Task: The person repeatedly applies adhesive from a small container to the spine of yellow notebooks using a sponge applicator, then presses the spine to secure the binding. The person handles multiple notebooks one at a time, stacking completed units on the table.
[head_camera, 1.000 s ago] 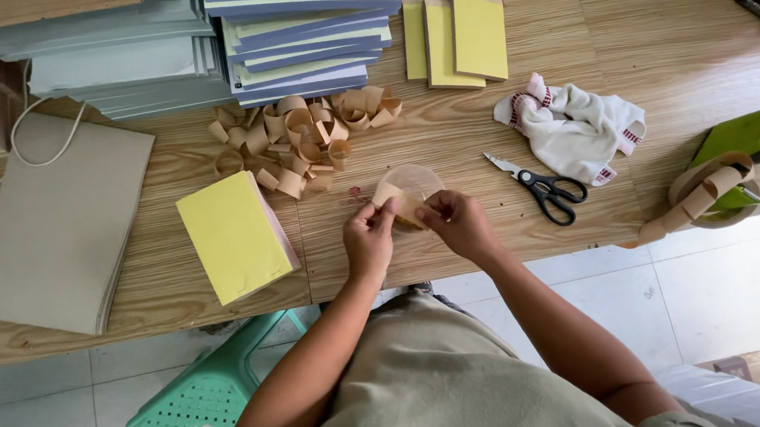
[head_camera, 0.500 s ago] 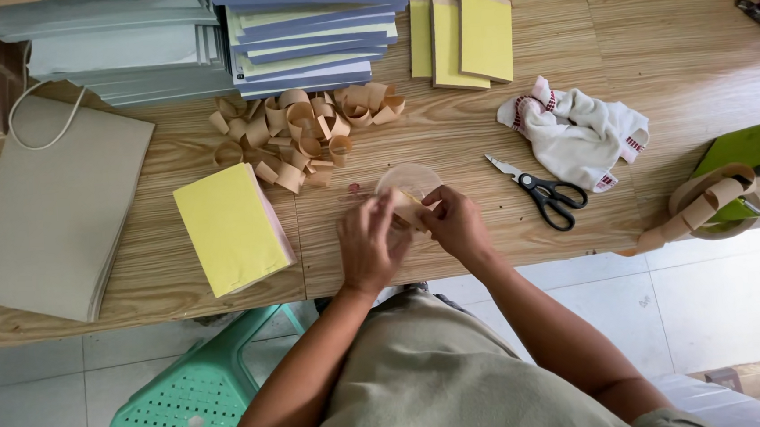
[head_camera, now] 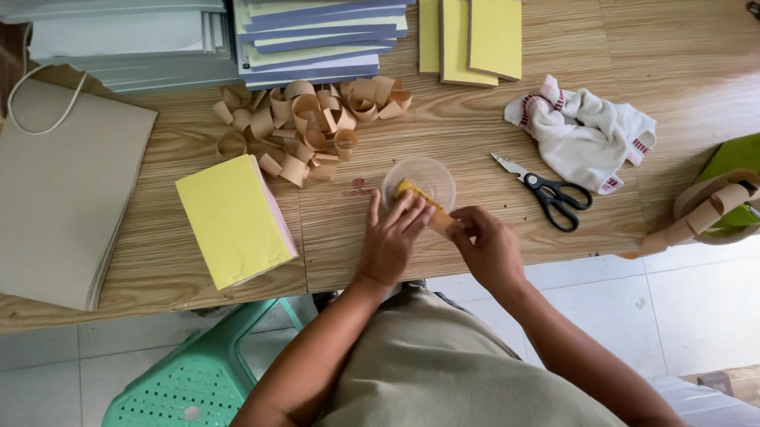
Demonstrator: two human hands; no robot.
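Observation:
A small clear round dish with a yellow sponge in it stands near the front edge of the wooden table. A short strip of brown paper tape lies across the dish. My left hand rests flat with its fingers spread, the fingertips pressing the strip onto the sponge. My right hand pinches the strip's near end, just right of the dish.
Curled brown strips are piled behind the dish, with a yellow pad to the left. Scissors, a white cloth and a green tape dispenser lie right. Grey paper bags, stacked booklets, a green stool.
Both hands held the strip up over the dish before. My left hand has now flattened onto the strip and sponge, and my right hand has drawn the strip's end back towards me.

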